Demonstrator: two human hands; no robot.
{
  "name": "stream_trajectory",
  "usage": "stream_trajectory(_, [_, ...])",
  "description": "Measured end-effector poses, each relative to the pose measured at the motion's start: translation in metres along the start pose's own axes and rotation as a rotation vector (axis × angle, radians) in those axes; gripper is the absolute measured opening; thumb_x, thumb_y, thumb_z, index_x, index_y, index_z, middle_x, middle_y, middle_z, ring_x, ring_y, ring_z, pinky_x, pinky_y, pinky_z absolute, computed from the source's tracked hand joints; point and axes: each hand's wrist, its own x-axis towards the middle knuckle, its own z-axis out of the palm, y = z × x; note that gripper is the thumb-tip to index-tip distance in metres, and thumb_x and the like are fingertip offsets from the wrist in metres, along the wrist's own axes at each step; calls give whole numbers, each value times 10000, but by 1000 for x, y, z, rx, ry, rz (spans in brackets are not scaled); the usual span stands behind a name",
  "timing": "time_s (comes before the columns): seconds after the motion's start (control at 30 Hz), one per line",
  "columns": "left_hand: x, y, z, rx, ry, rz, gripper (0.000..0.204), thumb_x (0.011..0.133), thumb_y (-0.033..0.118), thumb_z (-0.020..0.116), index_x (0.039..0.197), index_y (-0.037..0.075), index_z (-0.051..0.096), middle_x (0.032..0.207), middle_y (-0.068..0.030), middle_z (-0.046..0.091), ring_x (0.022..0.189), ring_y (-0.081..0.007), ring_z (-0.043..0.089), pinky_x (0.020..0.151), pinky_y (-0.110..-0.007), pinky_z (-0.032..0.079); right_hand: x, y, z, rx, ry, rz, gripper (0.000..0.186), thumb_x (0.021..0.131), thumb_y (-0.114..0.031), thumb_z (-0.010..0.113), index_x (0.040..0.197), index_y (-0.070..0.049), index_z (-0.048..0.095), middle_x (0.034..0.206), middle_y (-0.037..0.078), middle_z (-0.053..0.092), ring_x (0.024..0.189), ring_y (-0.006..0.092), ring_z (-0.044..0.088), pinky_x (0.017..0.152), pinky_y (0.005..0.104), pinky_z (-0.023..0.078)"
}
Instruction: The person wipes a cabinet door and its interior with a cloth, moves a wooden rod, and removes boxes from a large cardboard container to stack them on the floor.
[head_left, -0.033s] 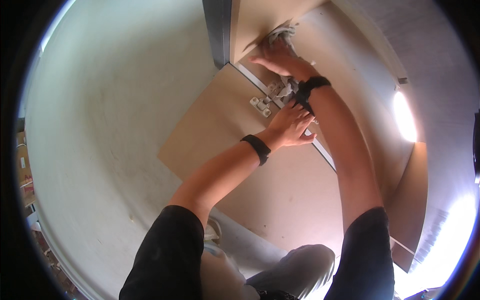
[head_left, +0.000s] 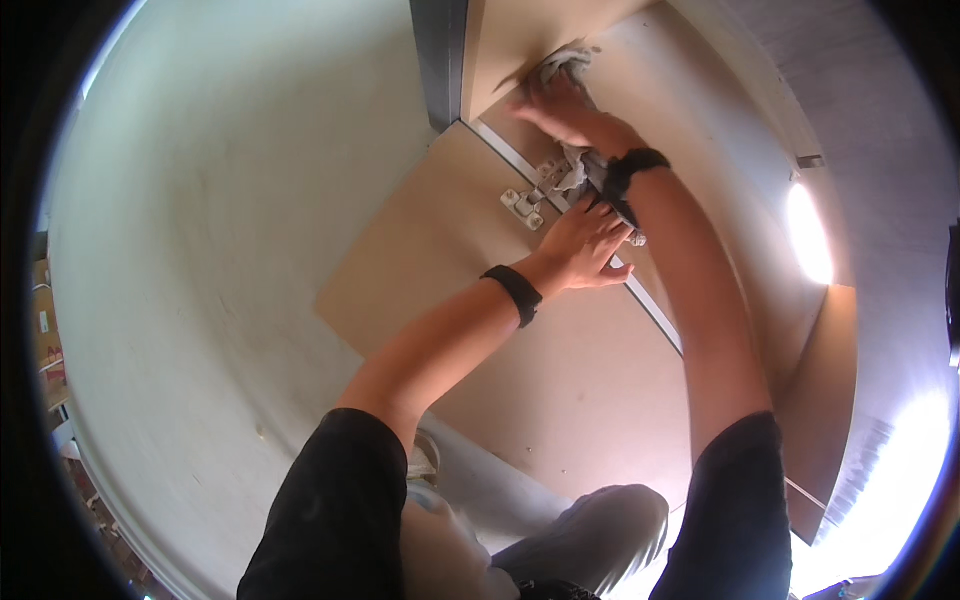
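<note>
My right hand reaches deep into the inner corner of a beige cabinet. It presses a crumpled grey-white cloth against the surface there, with the thumb held out to the side. A trailing part of the cloth hangs below that wrist. Across the light edge strip beside an opened beige door panel lies my left hand, fingers stretched and thumb apart. Its fingertips reach under my right forearm and are partly hidden. A metal hinge joins the panel to the cabinet near that hand.
A dark grey upright stands beside the cabinet's inner wall. A large pale curved surface fills the left. Bright light enters at the lower right, by a beige board. My bent knee is below the panel.
My right hand and wrist have shifted slightly to the right with the cloth. A bit of grey cloth now shows beside my left fingertips. My left hand has stayed in place.
</note>
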Motion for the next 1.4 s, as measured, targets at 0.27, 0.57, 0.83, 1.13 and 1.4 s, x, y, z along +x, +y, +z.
stream_trajectory(0.27, [-4,-4,0,-53,45,13,567,803,465,579,1176,39,544,1247,-105,520,1240,-275,427,1108,-449,270,-71,157,0,-567,-348,88,487,954,-279,395,1434,-329,330,1575,20,129,1365,467,231,1089,600,214])
stream_trajectory(0.57, [5,6,13,-61,114,71,409,891,346,546,1223,107,552,1252,-53,534,1237,-248,433,1080,-436,299,-413,305,5,-299,-161,1172,689,872,-718,311,1475,-415,170,1556,197,90,1399,474,121,1116,574,146])
stream_trajectory(0.83, [-7,21,4,102,-30,72,364,755,87,635,1108,172,605,1099,0,532,1048,-232,470,870,-403,376,-472,99,-16,-497,114,748,538,936,-352,449,1389,-75,363,1324,308,431,1179,510,442,940,612,397])
stream_trajectory(1.13, [11,-13,-92,198,389,164,320,764,59,611,1063,173,624,1087,0,534,1027,-203,481,869,-396,374,-341,34,-112,122,516,680,394,893,-149,534,1273,-46,524,1180,233,595,1050,373,601,854,448,495])
stream_trajectory(1.4, [29,-88,-64,-128,-73,-538,369,805,137,601,1171,99,597,1275,-99,541,1228,-341,455,976,-439,406,-165,-10,-88,346,313,491,576,864,-30,474,1417,-167,389,1309,142,547,1140,313,564,948,398,453])
